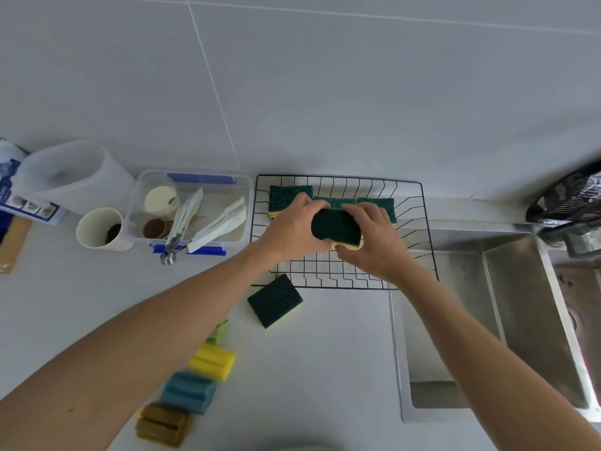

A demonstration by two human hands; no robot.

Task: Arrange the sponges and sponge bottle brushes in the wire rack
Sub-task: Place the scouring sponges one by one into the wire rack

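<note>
Hands met over the black wire rack [410, 203]: the left hand [292, 227] and right hand [374, 244] both closed on one green-topped yellow sponge [336, 226]. Three matching green scouring sponges [290, 196] stood along the rack's back wall. A fifth sponge [275, 300] lay just outside its front edge. Four foam brush heads [213, 361] sat farther out: green, yellow, blue, brown.

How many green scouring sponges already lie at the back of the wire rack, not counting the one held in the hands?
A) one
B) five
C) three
C: three green sponges lie in a row along the back of the wire rack, behind the sponge that both hands hold.
</note>
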